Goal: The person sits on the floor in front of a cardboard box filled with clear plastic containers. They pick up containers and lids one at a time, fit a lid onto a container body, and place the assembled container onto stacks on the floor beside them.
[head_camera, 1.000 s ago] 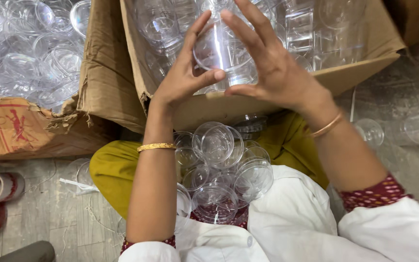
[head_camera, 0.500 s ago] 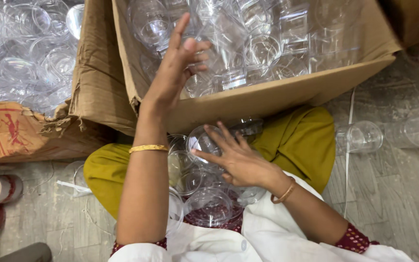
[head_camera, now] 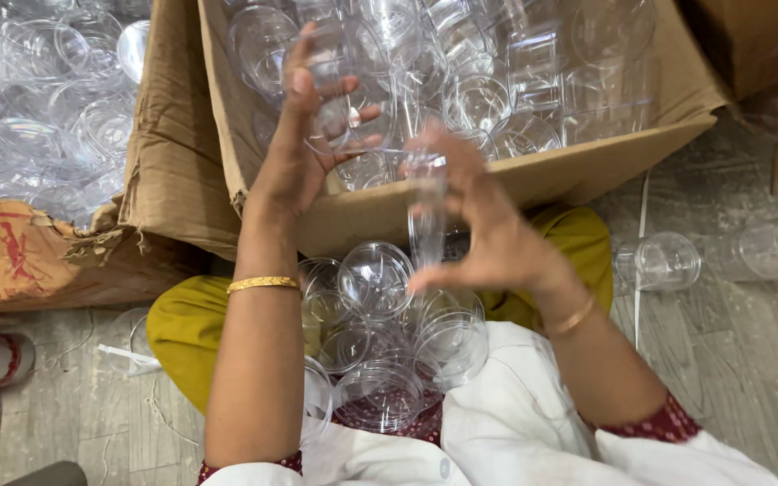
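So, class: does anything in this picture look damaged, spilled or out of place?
Yes. The left cardboard box has a torn, crumpled wall sagging outward. A clear plastic cup lies tipped on its side on the floor, away from the cups piled in the person's lap.

Clear plastic cup (head_camera: 330, 76), raised over the cardboard box (head_camera: 587, 171), pinched in fingers, second clear cup (head_camera: 427, 211), edge-on, just in front of that box's near wall, thumb under.

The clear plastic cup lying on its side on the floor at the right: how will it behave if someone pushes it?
The clear cup lies on its side on the tiled floor, so a push would probably roll it. Its walls look thin and see-through, so it is likely light and may flex when squeezed. The glossy surface could be slippery.
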`<move>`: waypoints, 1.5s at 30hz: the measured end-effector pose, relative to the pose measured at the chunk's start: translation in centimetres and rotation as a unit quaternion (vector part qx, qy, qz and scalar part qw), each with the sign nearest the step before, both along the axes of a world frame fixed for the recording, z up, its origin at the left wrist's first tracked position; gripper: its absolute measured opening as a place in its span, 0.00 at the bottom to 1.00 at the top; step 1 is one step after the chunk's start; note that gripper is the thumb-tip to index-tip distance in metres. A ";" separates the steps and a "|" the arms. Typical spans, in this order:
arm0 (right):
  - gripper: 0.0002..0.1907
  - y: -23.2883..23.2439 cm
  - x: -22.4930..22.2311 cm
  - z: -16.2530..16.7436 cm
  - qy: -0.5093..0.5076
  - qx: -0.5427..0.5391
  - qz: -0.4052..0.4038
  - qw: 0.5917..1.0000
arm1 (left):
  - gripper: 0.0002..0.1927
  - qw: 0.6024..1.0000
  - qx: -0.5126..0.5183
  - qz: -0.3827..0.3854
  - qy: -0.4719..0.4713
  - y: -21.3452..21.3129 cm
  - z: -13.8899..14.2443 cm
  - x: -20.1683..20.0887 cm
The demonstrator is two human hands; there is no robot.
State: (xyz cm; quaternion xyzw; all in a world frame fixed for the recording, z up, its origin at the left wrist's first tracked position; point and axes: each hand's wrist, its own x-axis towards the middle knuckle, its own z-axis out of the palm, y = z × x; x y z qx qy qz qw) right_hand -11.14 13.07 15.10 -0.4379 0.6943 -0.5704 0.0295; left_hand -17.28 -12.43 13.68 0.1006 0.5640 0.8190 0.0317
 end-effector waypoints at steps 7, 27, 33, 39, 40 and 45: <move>0.58 -2.0 -7.8 -0.6 -0.021 -0.095 -0.074 0.992 | 0.50 0.999 0.012 -0.016 -0.033 -0.5 -0.4 -0.4; 0.58 -2.3 -7.5 -0.7 -0.123 0.000 -0.111 0.986 | 0.48 0.994 -0.085 -0.020 -0.068 -0.1 -0.3 -0.5; 0.56 -2.1 -7.8 -0.6 -0.118 0.014 -0.100 0.988 | 0.47 0.995 -0.081 -0.039 -0.045 -0.3 -0.7 -0.8; 0.57 -2.4 -7.7 -0.6 -0.110 0.018 -0.086 0.990 | 0.51 0.994 -0.078 -0.053 -0.063 -0.4 -1.1 -0.9; 0.57 -2.4 -7.7 -0.6 -0.103 0.031 -0.093 0.990 | 0.52 0.993 -0.079 -0.050 -0.076 -0.4 -1.3 -0.7; 0.55 -2.5 -7.7 -0.9 -0.072 0.040 -0.093 0.992 | 0.53 0.992 -0.077 -0.044 -0.093 -0.5 -1.6 -0.7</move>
